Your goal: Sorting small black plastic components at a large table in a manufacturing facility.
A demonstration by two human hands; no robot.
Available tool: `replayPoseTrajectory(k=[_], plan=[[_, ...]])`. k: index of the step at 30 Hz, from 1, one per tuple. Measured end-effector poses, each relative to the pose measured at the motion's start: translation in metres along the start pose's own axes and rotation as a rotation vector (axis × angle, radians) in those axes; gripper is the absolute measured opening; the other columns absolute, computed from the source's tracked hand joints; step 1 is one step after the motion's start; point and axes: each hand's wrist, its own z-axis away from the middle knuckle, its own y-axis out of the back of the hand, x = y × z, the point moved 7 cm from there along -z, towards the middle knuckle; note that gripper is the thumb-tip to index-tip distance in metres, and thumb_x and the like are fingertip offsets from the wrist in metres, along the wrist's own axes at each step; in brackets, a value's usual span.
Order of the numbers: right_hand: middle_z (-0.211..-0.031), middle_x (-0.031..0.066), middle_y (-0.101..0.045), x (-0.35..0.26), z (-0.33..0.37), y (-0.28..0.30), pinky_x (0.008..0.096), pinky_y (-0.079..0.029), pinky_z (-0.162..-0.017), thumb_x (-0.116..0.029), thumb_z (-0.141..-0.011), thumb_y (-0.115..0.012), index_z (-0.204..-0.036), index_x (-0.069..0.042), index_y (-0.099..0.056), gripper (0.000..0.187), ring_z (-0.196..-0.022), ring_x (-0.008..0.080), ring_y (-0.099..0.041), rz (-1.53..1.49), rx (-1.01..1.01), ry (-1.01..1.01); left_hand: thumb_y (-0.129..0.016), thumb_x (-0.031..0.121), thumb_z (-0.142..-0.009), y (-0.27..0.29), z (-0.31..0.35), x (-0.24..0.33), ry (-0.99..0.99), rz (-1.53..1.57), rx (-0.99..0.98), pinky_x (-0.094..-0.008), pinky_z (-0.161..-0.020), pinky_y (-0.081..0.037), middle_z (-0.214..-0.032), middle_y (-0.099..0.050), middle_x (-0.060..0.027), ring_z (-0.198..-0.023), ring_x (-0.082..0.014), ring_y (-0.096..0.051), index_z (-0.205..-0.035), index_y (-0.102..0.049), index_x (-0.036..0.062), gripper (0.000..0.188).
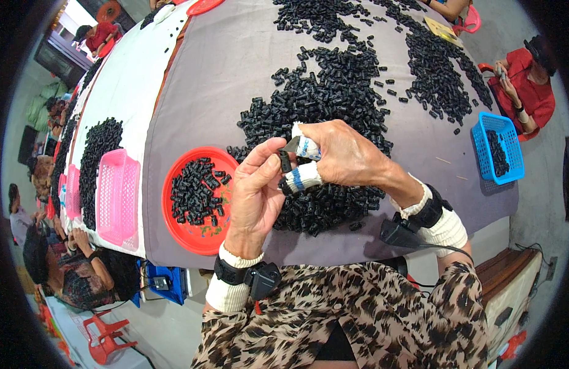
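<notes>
Here we are, right over the work: our left hand (255, 200) has a small black piece (285, 162) pinched between thumb and fingertips, just left of our right hand (352, 154). Look at its line: the long axis runs mostly away from us, the far end tipping slightly left, the near end pointing back toward our body. And there, at that far end, the grey blade (292, 145), its flat wedge jutting leftward out of our right hand, whose fingers curl in around it, two of them in white wraps (304, 176) with blue marks. Whether the edge touches the piece, we cannot tell.

Beyond both hands spreads a great heap of black pieces (324, 92), lying every which way, and it carries on beneath them. Just left of our left hand sits a round red tray (168, 209), loose pieces inside; farther left, a pink basket (117, 197). Well to the right of our right hand, a blue basket (503, 176) holds more.
</notes>
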Motion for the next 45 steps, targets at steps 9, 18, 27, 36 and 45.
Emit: replayPoseTrajectory(k=[9, 18, 27, 36, 45], plan=[[-0.061, 0.0046, -0.055, 0.002, -0.001, 0.000, 0.0274, -0.041, -0.051, -0.019, -0.065, -0.073, -0.077, -0.001, -0.054, 0.029, -0.056, 0.0092, -0.050, -0.006, 0.064, -0.029, -0.058, -0.002, -0.079, 0.004, -0.004, 0.001, 0.000, -0.130, 0.050, -0.0268, -0.077, -0.049, -0.093, -0.063, -0.0091, -0.086, -0.0141, -0.060, -0.103, -0.058, -0.0011, 0.024], [-0.060, 0.0037, -0.054, 0.006, -0.002, -0.001, 0.0268, -0.040, -0.049, -0.022, -0.066, -0.075, -0.078, -0.001, -0.055, 0.032, -0.054, 0.0099, -0.049, -0.019, 0.098, -0.004, -0.055, 0.005, -0.086, 0.010, -0.001, -0.003, 0.002, 0.001, 0.122, -0.0265, -0.076, -0.050, -0.093, -0.062, -0.0110, -0.082, -0.0160, -0.061, -0.107, -0.055, -0.0029, 0.023], [-0.061, 0.0033, -0.053, 0.007, -0.005, -0.010, 0.0292, -0.041, -0.052, -0.027, -0.063, -0.076, -0.075, 0.000, -0.054, 0.037, -0.056, 0.0121, -0.049, 0.038, -0.050, -0.039, -0.055, 0.010, -0.087, 0.009, 0.002, -0.003, -0.004, -0.011, 0.094, -0.0282, -0.073, -0.052, -0.092, -0.062, -0.0098, -0.079, -0.0156, -0.061, -0.107, -0.055, -0.0010, 0.023], [-0.063, 0.0145, -0.058, 0.006, -0.006, -0.015, 0.0352, -0.044, -0.055, -0.032, -0.063, -0.071, -0.071, 0.002, -0.055, 0.039, -0.058, 0.0256, -0.058, -0.017, -0.063, -0.017, -0.054, 0.008, -0.087, 0.007, 0.005, 0.003, -0.058, -0.154, 0.091, -0.0283, -0.073, -0.052, -0.095, -0.063, -0.0089, -0.082, -0.0152, -0.061, -0.104, -0.057, -0.0014, 0.020], [-0.065, 0.0170, -0.058, 0.007, -0.006, -0.016, 0.0373, -0.044, -0.056, -0.031, -0.065, -0.069, -0.073, 0.003, -0.055, 0.038, -0.060, 0.0288, -0.059, 0.020, -0.082, 0.023, -0.055, 0.005, -0.086, 0.009, 0.004, 0.004, -0.075, -0.228, 0.155, -0.0256, -0.073, -0.050, -0.092, -0.062, -0.0063, -0.080, -0.0106, -0.059, -0.102, -0.058, -0.0021, 0.018]])
